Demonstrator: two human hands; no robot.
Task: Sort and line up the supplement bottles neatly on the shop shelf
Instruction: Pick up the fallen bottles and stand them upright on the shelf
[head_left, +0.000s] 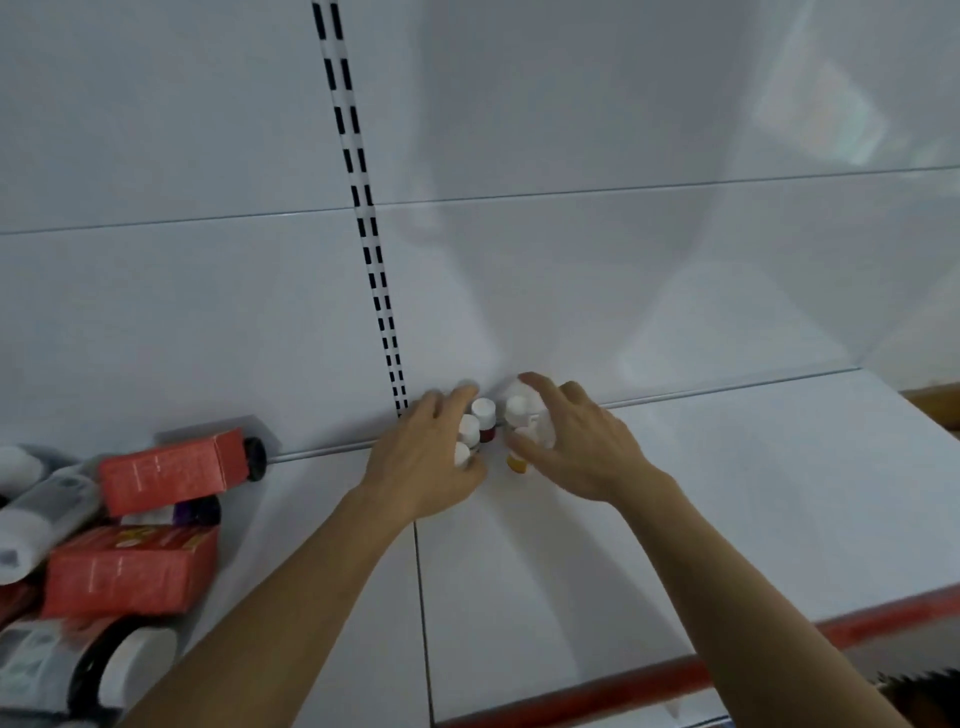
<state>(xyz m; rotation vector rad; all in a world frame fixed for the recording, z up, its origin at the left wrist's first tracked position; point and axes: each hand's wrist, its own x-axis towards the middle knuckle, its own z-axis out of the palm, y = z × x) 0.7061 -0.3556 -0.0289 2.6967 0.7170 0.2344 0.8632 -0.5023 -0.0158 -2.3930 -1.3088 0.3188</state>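
Head view: the left hand (426, 457) cups three white-capped bottles (470, 428) on the shelf (675, 519), fingers behind them and thumb in front. Just beside it, the right hand (576, 452) covers more bottles with fingers spread; blur hides whether it grips. Boxes (130, 566) lie well left.

Small bottles (483, 421) stand clustered at the shelf's (675, 519) back, just before the rear panel (571, 286), between left hand (421, 457) and right hand (576, 447). Far left, boxes (135, 566) lie heaped, seemingly over other containers.
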